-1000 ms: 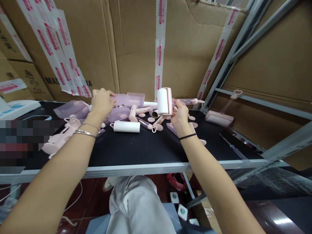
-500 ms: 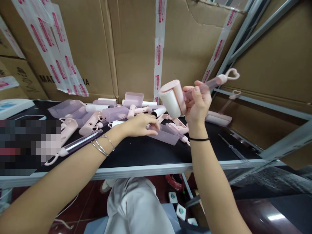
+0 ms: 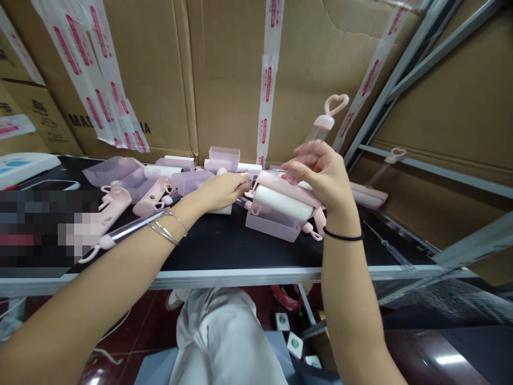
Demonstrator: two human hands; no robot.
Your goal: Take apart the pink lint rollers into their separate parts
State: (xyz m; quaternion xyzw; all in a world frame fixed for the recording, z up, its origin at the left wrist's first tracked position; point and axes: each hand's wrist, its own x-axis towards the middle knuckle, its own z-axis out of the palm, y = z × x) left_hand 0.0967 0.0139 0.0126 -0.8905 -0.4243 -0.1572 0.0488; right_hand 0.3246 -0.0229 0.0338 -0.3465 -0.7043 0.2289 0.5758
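Note:
My right hand is closed round the clear pinkish handle of a lint roller. Its white sticky roll sits under a pink holder, and a heart-shaped loop tops the handle. The roller hangs tilted just over a translucent purple cover, hiding part of it; whether they touch I cannot tell. My left hand reaches into the parts on the shelf, fingers curled together and pointing down. What lies under those fingers is hidden. Beside the left hand are another purple cover and a white roll.
Several pink holders and purple covers lie along the back. A loose handle lies near my left forearm. At right are another lint roller and a screwdriver. Taped cardboard stands behind; a metal edge runs in front.
My right hand has lowered the lint roller toward the purple cover, turning it so the handle points more upward. My left hand has shifted slightly up, its fingers more closed. The view has moved a little.

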